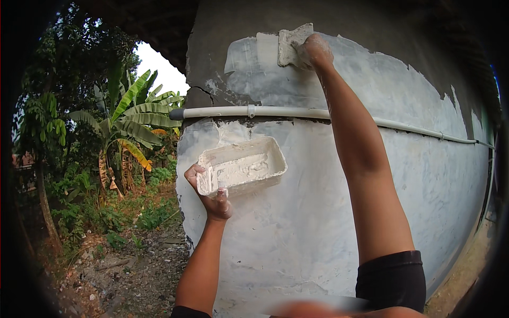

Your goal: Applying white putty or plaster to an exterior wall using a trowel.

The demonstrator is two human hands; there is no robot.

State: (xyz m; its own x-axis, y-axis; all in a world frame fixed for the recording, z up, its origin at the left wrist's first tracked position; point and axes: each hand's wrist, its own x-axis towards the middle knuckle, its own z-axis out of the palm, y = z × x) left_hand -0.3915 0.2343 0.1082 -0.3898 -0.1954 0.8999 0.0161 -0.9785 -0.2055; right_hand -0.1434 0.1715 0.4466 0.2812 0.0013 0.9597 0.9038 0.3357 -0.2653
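Observation:
My left hand [216,202] grips the near left end of a white rectangular tub [271,175], thumb at its rim. White plaster paste [244,168] coats the tub's inside and lies across its bottom. High on the wall, my raised right hand [317,52] is closed round a putty knife with a broad, paste-covered blade [289,49]; its handle is hidden in my fist. The blade rests against the upper wall, where a pale skim coat [241,55] meets bare grey render [225,21]. White smears mark the right hand.
A white pipe [297,112], clamped to the wall, runs across between the tub and the upper coat. A crack [204,93] shows near the wall's left corner. Beyond that corner stand banana plants [132,119] over stony ground [132,265]. A dark roof overhangs above.

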